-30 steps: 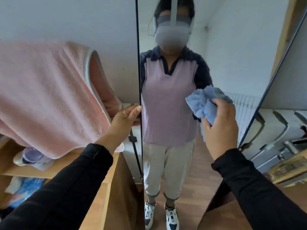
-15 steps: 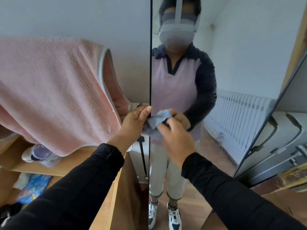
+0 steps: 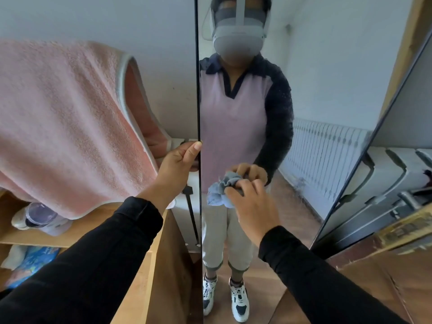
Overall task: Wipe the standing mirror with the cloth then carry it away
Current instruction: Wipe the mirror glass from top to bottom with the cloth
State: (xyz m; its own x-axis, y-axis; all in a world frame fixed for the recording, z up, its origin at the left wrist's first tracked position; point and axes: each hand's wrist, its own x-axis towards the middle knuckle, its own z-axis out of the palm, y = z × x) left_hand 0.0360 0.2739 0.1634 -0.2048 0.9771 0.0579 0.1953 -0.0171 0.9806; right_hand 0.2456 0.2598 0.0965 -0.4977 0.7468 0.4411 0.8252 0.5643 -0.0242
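The tall standing mirror [image 3: 327, 94] with a thin black frame fills the middle and right of the view and reflects a person. My left hand [image 3: 177, 164] grips the mirror's left edge at mid height, thumb on the front of the frame. My right hand [image 3: 252, 206] presses a bunched light-blue cloth [image 3: 221, 191] flat against the glass, a little right of the left edge and below my left hand. The mirror's foot is out of sight behind my arms.
A pink towel [image 3: 65, 122] hangs at the left over a wooden shelf unit [image 3: 161, 265] holding a shoe [image 3: 35, 218] and a blue bag [image 3: 32, 258]. A white radiator [image 3: 397, 178] and a metal handle [image 3: 406, 199] stand at the right, beside the mirror.
My right hand has slid the cloth across the glass from the right to the left edge, then down and a little right. My left hand stays on the frame.
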